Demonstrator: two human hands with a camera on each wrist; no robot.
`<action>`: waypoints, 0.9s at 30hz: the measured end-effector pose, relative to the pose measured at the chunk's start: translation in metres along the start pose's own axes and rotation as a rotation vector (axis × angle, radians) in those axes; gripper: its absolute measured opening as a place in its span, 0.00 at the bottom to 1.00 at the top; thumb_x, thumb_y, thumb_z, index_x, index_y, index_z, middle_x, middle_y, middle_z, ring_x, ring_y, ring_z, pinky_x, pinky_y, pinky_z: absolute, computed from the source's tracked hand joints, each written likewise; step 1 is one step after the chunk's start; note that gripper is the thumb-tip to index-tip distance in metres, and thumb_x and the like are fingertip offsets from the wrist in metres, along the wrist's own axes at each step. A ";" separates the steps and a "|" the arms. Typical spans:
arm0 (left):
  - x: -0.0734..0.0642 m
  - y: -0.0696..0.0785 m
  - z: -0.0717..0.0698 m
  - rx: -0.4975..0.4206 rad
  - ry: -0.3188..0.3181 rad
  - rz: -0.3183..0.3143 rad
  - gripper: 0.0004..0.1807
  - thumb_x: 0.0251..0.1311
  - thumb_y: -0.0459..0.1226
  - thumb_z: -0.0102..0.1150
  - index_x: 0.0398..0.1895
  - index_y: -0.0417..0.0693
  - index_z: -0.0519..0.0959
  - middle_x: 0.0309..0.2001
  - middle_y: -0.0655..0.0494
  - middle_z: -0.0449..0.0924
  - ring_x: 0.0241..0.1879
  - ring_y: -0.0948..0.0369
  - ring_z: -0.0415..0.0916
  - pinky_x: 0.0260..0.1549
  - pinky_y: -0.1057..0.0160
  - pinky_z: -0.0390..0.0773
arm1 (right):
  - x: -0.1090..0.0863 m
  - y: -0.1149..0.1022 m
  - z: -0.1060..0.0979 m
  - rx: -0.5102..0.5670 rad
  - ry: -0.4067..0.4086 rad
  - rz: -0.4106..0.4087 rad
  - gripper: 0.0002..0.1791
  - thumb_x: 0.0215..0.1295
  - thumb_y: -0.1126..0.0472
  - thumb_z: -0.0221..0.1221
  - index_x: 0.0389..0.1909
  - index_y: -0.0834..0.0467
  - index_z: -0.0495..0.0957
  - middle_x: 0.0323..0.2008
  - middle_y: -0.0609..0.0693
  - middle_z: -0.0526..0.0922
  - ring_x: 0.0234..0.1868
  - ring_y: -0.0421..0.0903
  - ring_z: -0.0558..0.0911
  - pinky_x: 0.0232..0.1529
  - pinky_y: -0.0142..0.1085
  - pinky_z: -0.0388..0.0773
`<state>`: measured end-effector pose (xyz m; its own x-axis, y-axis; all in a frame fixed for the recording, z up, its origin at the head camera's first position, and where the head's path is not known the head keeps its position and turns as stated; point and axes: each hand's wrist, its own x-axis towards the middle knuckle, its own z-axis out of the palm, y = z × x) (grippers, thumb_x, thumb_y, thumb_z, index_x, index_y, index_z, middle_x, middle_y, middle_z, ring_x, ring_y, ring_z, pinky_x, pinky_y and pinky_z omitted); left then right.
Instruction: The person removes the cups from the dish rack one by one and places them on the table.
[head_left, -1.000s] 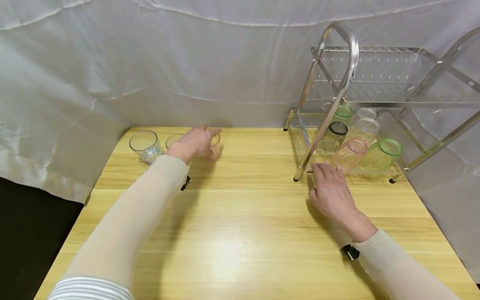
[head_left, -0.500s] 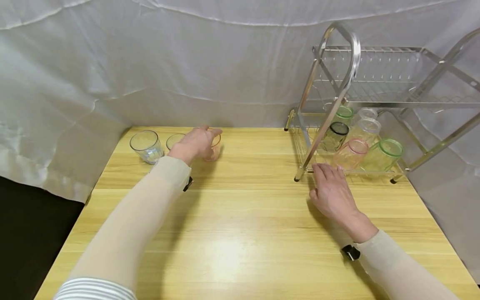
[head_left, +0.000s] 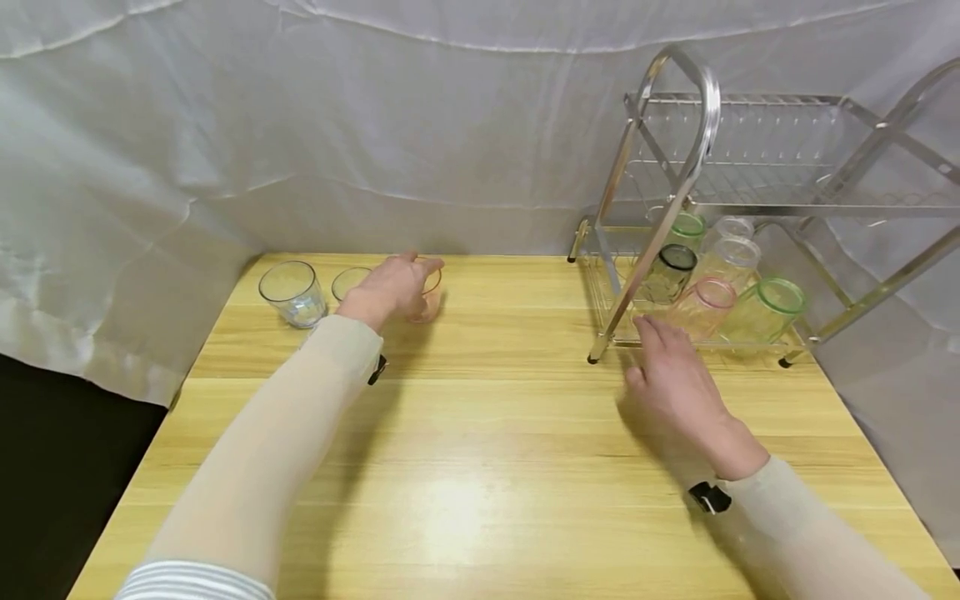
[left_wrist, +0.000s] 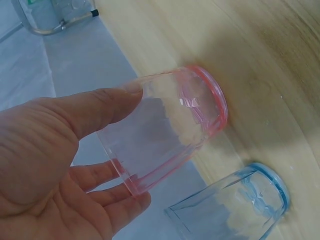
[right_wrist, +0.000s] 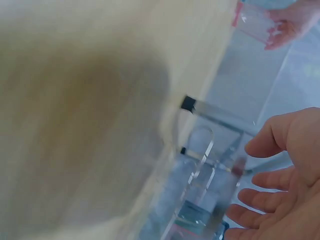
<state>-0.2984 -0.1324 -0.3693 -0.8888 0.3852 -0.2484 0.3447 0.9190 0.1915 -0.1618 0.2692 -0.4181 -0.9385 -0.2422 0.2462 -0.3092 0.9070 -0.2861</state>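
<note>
At the back left of the table, my left hand [head_left: 386, 290] holds a clear pink glass tumbler [left_wrist: 172, 120] from above. In the left wrist view the thumb lies on one side of it and the fingers on the other, with its thick pink base near the wood. A bluish tumbler [left_wrist: 250, 200] stands beside it, partly hidden by the hand in the head view. My right hand [head_left: 675, 375] hovers at the front lower edge of a metal dish rack [head_left: 688, 171]. Its fingers [right_wrist: 267, 200] are apart and relaxed, with nothing between them.
Another clear bluish tumbler [head_left: 292, 296] stands upright at the far left. Upside down on the rack's lower tier are several tumblers, among them a pink one [head_left: 705, 308], a dark one [head_left: 667, 273] and a green one [head_left: 768, 308]. A grey curtain [head_left: 480, 133] hangs behind the table.
My right hand has drawn slightly back and right from the rack's front edge, its fingers lifting off the rail. The left hand has stayed on the pink tumbler.
</note>
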 end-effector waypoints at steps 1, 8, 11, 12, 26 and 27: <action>0.000 0.000 0.000 -0.003 0.000 0.000 0.47 0.61 0.35 0.58 0.86 0.55 0.55 0.82 0.31 0.51 0.81 0.36 0.53 0.77 0.38 0.63 | 0.002 0.001 -0.003 0.008 -0.002 0.015 0.37 0.64 0.67 0.58 0.73 0.76 0.63 0.70 0.77 0.67 0.70 0.77 0.66 0.73 0.71 0.60; 0.000 -0.001 0.001 -0.020 0.001 -0.006 0.49 0.58 0.32 0.58 0.86 0.55 0.55 0.82 0.29 0.50 0.80 0.35 0.55 0.76 0.39 0.65 | 0.023 0.017 -0.033 0.036 0.133 0.104 0.35 0.66 0.64 0.61 0.70 0.78 0.65 0.67 0.80 0.67 0.67 0.80 0.65 0.69 0.74 0.63; -0.001 -0.001 0.001 -0.020 0.007 -0.011 0.49 0.58 0.32 0.58 0.85 0.55 0.55 0.82 0.29 0.50 0.80 0.35 0.55 0.76 0.39 0.66 | 0.033 0.028 -0.044 0.012 0.200 0.136 0.35 0.65 0.61 0.64 0.66 0.79 0.66 0.66 0.83 0.66 0.67 0.81 0.64 0.70 0.73 0.58; -0.001 -0.001 0.002 -0.018 0.008 -0.012 0.49 0.58 0.33 0.58 0.85 0.55 0.55 0.82 0.29 0.50 0.80 0.35 0.55 0.76 0.39 0.66 | 0.036 0.032 -0.048 0.002 0.196 0.156 0.36 0.66 0.60 0.64 0.66 0.79 0.65 0.67 0.83 0.64 0.67 0.81 0.63 0.70 0.73 0.56; 0.001 0.000 0.004 -0.038 -0.003 -0.033 0.53 0.54 0.27 0.61 0.86 0.56 0.54 0.83 0.30 0.46 0.81 0.35 0.53 0.75 0.40 0.66 | 0.053 0.060 -0.060 -0.073 -0.070 0.452 0.47 0.73 0.45 0.54 0.81 0.68 0.50 0.74 0.80 0.53 0.64 0.86 0.60 0.59 0.79 0.65; 0.001 0.000 0.004 -0.035 -0.002 -0.031 0.53 0.55 0.27 0.61 0.86 0.56 0.54 0.83 0.29 0.47 0.81 0.35 0.53 0.75 0.40 0.65 | 0.054 0.061 -0.060 -0.075 -0.081 0.455 0.47 0.73 0.45 0.55 0.81 0.69 0.51 0.73 0.81 0.53 0.64 0.87 0.60 0.58 0.79 0.65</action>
<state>-0.2981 -0.1313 -0.3735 -0.8981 0.3572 -0.2566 0.3065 0.9267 0.2172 -0.2219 0.3318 -0.3671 -0.9860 0.1623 0.0373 0.1456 0.9489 -0.2800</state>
